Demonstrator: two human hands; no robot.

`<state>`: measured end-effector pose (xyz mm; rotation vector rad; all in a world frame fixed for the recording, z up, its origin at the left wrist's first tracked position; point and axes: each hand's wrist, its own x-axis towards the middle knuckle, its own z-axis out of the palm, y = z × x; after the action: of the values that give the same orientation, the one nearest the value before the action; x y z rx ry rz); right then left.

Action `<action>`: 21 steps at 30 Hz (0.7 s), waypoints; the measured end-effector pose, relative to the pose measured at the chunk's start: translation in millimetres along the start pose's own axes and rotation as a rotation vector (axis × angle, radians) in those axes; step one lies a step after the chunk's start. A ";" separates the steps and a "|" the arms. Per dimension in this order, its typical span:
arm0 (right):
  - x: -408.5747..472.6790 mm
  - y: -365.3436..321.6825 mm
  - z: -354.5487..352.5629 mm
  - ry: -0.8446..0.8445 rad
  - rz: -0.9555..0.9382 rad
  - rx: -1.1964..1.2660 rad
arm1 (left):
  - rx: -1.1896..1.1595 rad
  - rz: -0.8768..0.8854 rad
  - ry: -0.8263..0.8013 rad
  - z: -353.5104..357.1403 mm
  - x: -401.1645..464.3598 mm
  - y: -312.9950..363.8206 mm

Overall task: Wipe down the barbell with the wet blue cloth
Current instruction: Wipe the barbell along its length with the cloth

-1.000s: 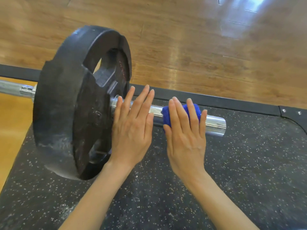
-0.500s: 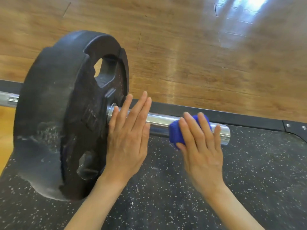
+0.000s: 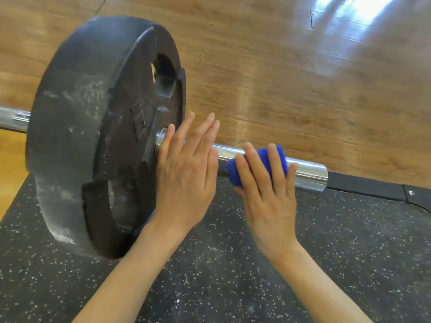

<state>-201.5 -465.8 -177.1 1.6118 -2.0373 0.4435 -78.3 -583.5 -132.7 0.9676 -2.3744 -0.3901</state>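
Note:
The barbell's chrome sleeve [image 3: 307,174] sticks out to the right of a big black weight plate [image 3: 93,127]. A bunched blue cloth [image 3: 256,166] lies on top of the sleeve. My right hand [image 3: 268,194] presses the cloth onto the sleeve with straight fingers. My left hand [image 3: 186,173] rests flat with straight fingers on the sleeve next to the plate's hub. Left of the plate, a short piece of the bar's shaft [image 3: 14,120] shows.
The plate stands on a black speckled rubber mat [image 3: 326,264] with a black metal frame edge [image 3: 373,187] and a bolted corner plate at the right. Beyond it lies shiny wooden floor [image 3: 279,66].
My right hand and the blue cloth slid right along the sleeve toward its end. The plate has turned with the bar. My left hand stays by the hub.

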 end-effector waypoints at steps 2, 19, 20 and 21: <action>7.5 10.9 1.6 -0.008 -0.058 -0.057 | 0.004 0.000 -0.003 1.7 7.4 -0.8; 35.3 -11.9 -19.8 -0.114 0.261 0.154 | 0.019 -0.003 -0.020 1.7 9.3 -0.6; 40.4 -10.5 -22.4 -0.134 0.247 0.146 | 0.021 -0.004 -0.021 1.5 8.6 -0.7; 41.8 -4.5 -26.3 -0.151 0.225 0.115 | 0.019 -0.002 -0.026 1.0 7.9 -0.7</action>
<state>-199.6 -486.4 -132.0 1.5265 -2.3593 0.5420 -83.2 -589.5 -130.9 0.9794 -2.4042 -0.3842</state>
